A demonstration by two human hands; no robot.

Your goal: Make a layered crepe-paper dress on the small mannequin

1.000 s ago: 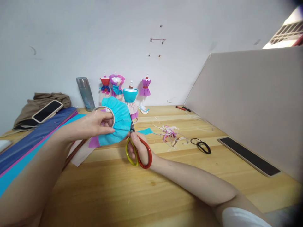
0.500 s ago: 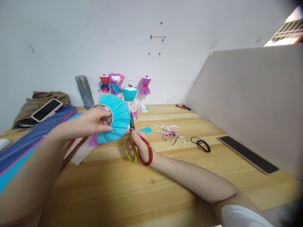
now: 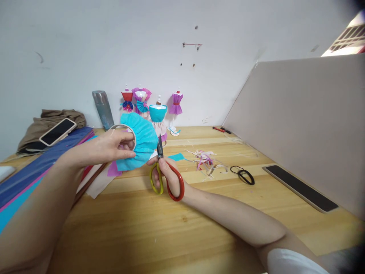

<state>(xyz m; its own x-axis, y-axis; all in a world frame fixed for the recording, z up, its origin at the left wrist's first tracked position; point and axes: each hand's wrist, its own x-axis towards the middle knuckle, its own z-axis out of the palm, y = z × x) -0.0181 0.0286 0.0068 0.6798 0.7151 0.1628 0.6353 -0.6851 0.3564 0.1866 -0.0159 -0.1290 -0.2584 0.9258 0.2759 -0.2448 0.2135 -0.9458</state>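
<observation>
Gathered blue crepe paper (image 3: 139, 140) fans out from a pale ring (image 3: 132, 134) left of centre. My left hand (image 3: 121, 144) grips it, with fingers inside the ring and the thumb below. My right hand (image 3: 167, 171) is closed around scissors (image 3: 176, 182) with one red and one yellow handle. The dark blades point up, close beside the paper's right edge; whether they touch it I cannot tell. Some right fingertips reach under the paper's lower right edge. Behind stand several small dress forms, one with a blue top (image 3: 157, 113).
Paper scraps (image 3: 205, 158) and a black cord loop (image 3: 246, 176) lie right of my hands. A long dark-topped object (image 3: 299, 187) sits by the partition. At left are a bottle (image 3: 103, 110), a phone (image 3: 57, 132), brown cloth (image 3: 61, 114) and blue paper sheets (image 3: 34, 171).
The scissor handles have drawn slightly closer together, and the blades look more closed beside the paper. The view has shifted a little. Both hands keep their hold.
</observation>
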